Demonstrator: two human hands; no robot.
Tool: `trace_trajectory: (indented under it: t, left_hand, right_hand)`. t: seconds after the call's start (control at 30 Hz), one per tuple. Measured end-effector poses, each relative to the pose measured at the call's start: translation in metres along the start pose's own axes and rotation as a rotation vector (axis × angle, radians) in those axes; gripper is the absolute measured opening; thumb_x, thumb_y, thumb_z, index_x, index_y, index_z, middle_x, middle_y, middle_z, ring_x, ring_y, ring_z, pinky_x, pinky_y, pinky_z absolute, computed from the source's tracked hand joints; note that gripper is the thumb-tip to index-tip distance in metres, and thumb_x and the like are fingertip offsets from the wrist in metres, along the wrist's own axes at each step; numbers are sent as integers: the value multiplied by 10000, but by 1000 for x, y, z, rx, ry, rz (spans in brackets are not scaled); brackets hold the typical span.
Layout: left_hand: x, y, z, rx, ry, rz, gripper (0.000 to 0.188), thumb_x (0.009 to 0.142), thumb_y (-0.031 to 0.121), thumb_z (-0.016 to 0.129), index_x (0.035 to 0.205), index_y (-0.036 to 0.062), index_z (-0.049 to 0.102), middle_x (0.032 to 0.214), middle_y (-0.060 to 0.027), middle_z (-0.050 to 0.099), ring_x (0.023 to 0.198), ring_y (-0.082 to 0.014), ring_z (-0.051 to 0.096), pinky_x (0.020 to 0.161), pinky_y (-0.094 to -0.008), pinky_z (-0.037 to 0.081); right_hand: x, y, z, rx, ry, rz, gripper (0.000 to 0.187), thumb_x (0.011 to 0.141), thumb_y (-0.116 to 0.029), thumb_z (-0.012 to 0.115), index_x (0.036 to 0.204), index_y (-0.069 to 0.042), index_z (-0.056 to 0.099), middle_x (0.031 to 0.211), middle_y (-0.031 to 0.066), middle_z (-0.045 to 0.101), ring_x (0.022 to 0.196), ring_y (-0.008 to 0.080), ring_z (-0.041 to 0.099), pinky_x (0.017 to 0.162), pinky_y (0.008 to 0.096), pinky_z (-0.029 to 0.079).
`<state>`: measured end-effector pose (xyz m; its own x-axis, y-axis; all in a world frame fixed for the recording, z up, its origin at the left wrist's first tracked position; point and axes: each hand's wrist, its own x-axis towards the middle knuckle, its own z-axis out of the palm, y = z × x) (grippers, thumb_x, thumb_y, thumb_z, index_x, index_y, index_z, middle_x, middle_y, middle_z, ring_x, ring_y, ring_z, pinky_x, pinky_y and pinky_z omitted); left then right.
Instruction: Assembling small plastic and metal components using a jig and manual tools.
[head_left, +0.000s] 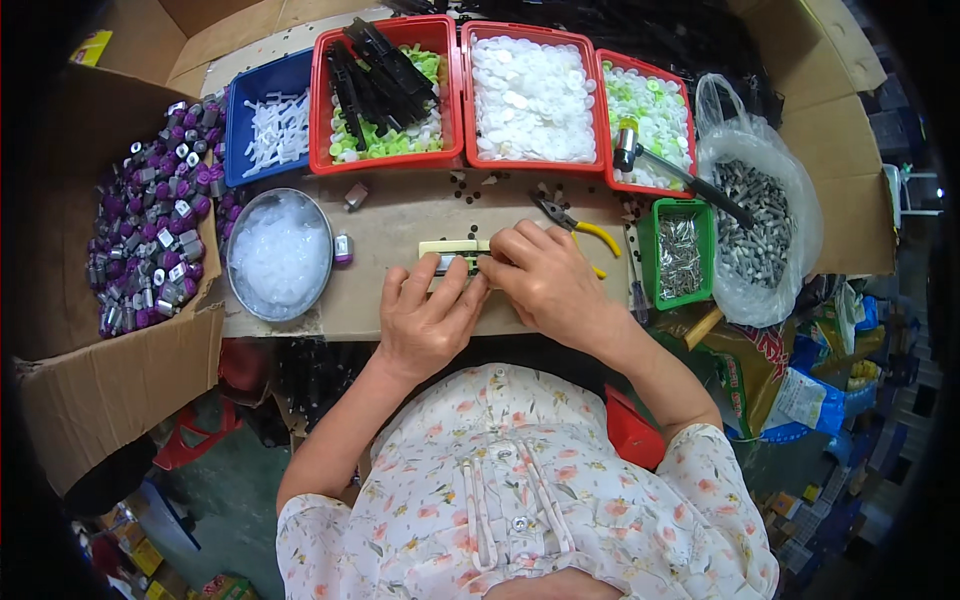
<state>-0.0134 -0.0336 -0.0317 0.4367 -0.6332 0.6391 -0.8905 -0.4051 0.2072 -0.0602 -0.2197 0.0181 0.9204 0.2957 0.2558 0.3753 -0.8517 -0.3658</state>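
Both hands meet at a cream-coloured block (448,246) on the work table, which looks like a small jig. Against its near side lies a small silver, black and greenish part (444,263). My left hand (428,318) has its bent fingers on this part, holding it against the block. Close beside it, my right hand (548,278) has thumb and fingers pinched together at the part's right end. Whatever lies between those right fingertips is hidden.
Left are a carton of purple-and-grey pieces (165,220) and a bowl of clear pieces (280,255). Red bins (463,90) line the back. Yellow-handled pliers (575,222), a hammer (690,180), a green tray of metal pins (680,250) and a bag of grey parts (755,220) lie right.
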Motion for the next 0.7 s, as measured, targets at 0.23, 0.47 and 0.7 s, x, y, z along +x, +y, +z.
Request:
trace_trajectory:
  t: [0.23,0.47,0.7]
  left_hand:
    - [-3,-9,-4,59,-34,126,227,806,180,718,998,59,728,1038,-79,647,1003,-266,601,767,-387,396]
    - [5,-10,-10,115,-66,226,241,802,184,710,995,41,733,1015,-84,642,1011,-278,612,789,-395,386]
    - [12,-13,-13,148,-75,275,181,803,166,690,921,40,741,966,-80,638,1015,-265,615,800,-402,372]
  right_hand:
    - [1,1,3,83,57,85,248,681,-23,725,921,-80,704,873,39,586,858,234,580,714,356,406]
    - [-6,4,11,160,175,122,197,723,-34,732,911,-81,701,864,44,604,815,235,584,685,363,410]
    - [-5,2,15,142,204,132,204,727,-33,717,924,-74,683,869,45,603,827,235,588,677,362,407]
